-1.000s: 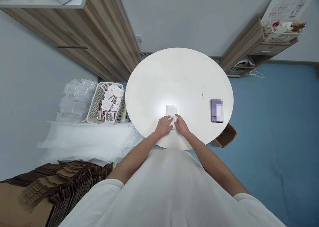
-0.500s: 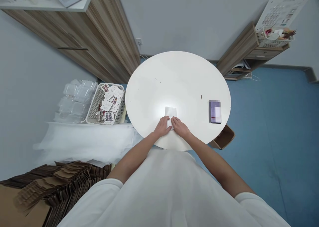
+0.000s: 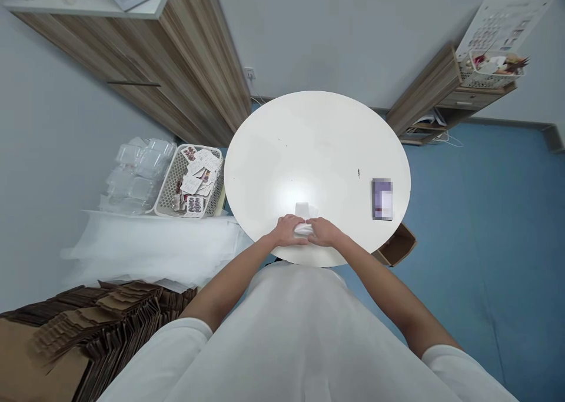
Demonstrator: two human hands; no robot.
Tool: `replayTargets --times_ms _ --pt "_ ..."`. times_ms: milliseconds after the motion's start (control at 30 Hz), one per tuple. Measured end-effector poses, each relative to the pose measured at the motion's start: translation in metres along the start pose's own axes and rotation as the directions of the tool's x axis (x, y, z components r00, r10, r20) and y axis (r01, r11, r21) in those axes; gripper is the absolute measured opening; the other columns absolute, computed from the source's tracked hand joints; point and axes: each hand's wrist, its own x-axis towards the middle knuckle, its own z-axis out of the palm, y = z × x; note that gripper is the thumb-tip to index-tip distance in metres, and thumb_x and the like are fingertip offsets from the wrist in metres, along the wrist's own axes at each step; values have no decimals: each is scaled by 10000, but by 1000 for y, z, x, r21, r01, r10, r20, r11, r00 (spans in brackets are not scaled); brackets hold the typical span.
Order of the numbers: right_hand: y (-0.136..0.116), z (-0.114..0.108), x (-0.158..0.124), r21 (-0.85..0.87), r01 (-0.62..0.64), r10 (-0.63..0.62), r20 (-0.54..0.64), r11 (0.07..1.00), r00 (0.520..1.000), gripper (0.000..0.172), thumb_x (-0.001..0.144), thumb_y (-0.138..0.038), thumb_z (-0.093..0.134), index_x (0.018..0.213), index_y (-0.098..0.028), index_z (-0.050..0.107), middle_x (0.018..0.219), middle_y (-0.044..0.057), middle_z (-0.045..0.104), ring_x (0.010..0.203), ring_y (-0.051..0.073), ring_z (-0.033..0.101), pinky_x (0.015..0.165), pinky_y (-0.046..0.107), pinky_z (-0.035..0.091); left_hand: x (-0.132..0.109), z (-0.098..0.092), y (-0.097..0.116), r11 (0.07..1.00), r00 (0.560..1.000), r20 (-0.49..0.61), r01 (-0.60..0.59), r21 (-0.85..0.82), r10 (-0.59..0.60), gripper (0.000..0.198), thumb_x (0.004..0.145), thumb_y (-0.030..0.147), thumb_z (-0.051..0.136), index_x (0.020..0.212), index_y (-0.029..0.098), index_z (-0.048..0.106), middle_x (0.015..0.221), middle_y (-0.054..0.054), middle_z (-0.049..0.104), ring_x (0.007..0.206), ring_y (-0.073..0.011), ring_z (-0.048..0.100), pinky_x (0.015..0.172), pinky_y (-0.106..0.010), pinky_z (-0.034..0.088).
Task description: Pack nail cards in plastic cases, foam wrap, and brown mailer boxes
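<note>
Grip closed on folded white sheet [image 3: 303, 229], left hand [image 3: 286, 231] and right hand [image 3: 324, 232] pinching it from either side, lower centre of frame. It's over the near edge of the white oval bench [image 3: 313, 137]. I see purple item [image 3: 382, 199] at bench right, perforated basket [image 3: 165, 195] at frame left, wood-grain cabinet [image 3: 132, 78] upper left, flattened cardboard [image 3: 119, 325] lower left, blue floor [image 3: 468, 225] right.

Left hand [image 3: 289, 230]: turned inward, fingers bent forward of the thumb in a grip
Right hand [image 3: 324, 232]: facing the left one, fingers curled in a grip
Fingertips: the two hands' close together
Forearms [image 3: 377, 278]: bare, slanting inward from both sides
</note>
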Motion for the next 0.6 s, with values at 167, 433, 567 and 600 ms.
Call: replayTargets --times_ms 167,433,567,600 --pt "18 -23 21 154 -139 126 90 978 988 192 757 -338 483 804 -172 569 873 86 610 721 202 556 598 287 409 16 2 -8 991 989 -56 136 -12 -137 338 651 347 622 970 248 571 1022 -56 521 972 -244 494 836 -356 405" --pt "29 -10 40 456 -301 405 -149 838 902 384 815 -340 378 1153 -178 457 1095 88 529 912 184 532 749 301 450 30 8 -14 909 903 -192 334 -249 -384 272 759 364 528 972 213 451 812 -10 555 723 -157 538 662 -281 418" --pt "13 10 32 445 -316 495 -375 838 784 484 788 -337 459 1236 -170 378 1180 117 432 1053 217 457 834 339 433 35 13 -15 889 835 -309 408 -208 -456 321 751 351 548 1011 185 460 919 -55 534 779 -166 543 712 -296 420" --pt "9 16 28 425 -311 486 -405 850 774 458 790 -313 459 1223 -179 392 1170 113 428 1047 220 454 820 342 440 36 14 -15 885 815 -348 416 -208 -464 377 741 351 564 1055 181 443 958 -66 518 787 -166 543 717 -299 423"
